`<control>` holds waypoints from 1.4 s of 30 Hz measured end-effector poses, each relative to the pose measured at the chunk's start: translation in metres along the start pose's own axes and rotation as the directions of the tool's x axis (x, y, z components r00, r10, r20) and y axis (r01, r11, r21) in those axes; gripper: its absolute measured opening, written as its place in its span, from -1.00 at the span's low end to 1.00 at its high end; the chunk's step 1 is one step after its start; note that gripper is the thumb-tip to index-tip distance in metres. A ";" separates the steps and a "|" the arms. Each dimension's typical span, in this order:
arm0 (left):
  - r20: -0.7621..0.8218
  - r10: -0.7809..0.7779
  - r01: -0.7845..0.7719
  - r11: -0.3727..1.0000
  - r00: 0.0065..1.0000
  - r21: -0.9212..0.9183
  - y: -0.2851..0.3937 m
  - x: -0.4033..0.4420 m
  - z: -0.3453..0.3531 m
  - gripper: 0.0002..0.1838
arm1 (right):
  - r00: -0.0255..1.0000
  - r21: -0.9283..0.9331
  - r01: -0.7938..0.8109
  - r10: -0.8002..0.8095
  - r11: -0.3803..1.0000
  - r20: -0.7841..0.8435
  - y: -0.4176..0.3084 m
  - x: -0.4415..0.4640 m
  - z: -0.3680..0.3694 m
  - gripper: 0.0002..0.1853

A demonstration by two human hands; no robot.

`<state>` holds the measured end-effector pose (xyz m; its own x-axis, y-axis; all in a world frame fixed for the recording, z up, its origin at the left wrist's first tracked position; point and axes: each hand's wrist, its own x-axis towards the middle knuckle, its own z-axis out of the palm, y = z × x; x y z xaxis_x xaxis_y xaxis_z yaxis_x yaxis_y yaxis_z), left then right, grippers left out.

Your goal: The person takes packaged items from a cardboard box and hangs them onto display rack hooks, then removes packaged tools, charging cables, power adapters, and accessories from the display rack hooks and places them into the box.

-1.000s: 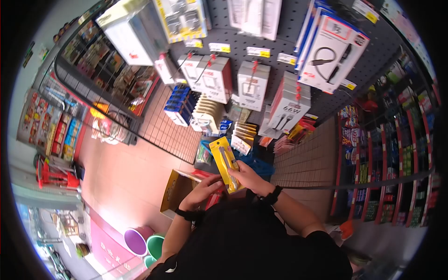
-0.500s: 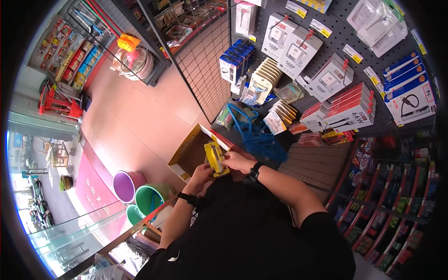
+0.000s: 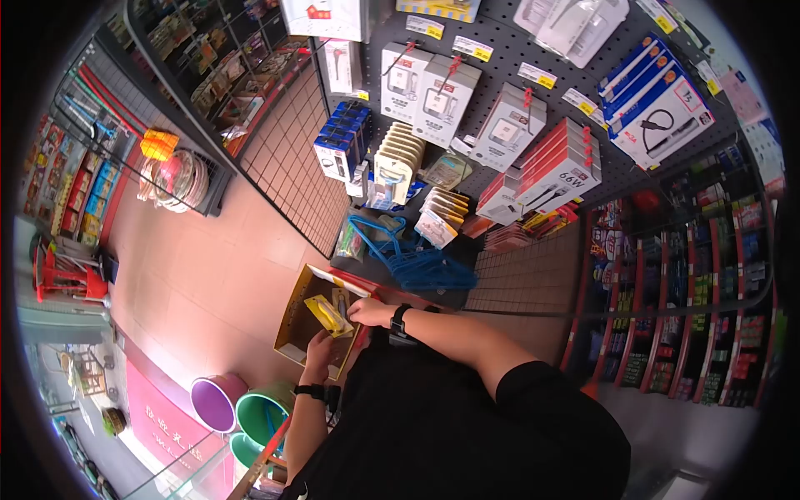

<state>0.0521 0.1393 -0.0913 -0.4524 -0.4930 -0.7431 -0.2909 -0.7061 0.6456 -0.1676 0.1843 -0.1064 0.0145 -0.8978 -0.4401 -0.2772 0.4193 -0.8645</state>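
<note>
Shop pegboard (image 3: 500,32) ahead | yellow pack (image 3: 323,312) at open box (image 3: 292,323) | left hand (image 3: 317,357), right hand (image 3: 371,312) beside pack; grip unclear

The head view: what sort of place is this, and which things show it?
Most likely a shop: boxed goods hang from a pegboard, price labels show beside them, and packed shelves stand at right.

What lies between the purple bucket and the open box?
Bare pinkish floor lies between the purple bucket and the open box, in the head view.
</note>
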 end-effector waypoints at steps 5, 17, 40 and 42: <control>-0.034 -0.028 0.031 0.994 0.999 0.105 0.011 0.006 0.004 -0.63 | 0.996 0.215 -0.086 0.091 0.973 -0.014 -0.013 -0.057 -0.065 -0.66; 0.382 0.077 -0.215 0.918 0.921 0.333 0.138 -0.006 0.165 -0.62 | 0.631 0.503 0.365 0.189 0.784 -0.753 0.005 -0.231 -0.227 -0.83; 0.709 0.408 -0.742 0.625 0.575 0.242 0.238 -0.039 0.422 -0.33 | 0.161 -0.053 0.595 -0.184 0.802 -0.970 -0.051 -0.279 -0.315 -0.62; 0.719 0.435 -0.774 0.591 0.542 0.226 0.236 -0.037 0.420 -0.38 | 0.140 -0.070 0.609 -0.194 0.790 -0.971 -0.047 -0.275 -0.316 -0.64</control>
<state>-0.3541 0.2048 0.1622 -0.9780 -0.2085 0.0050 -0.0118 0.0793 0.9968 -0.4620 0.3692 0.1316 -0.8770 -0.3380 0.3416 -0.2772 -0.2248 -0.9341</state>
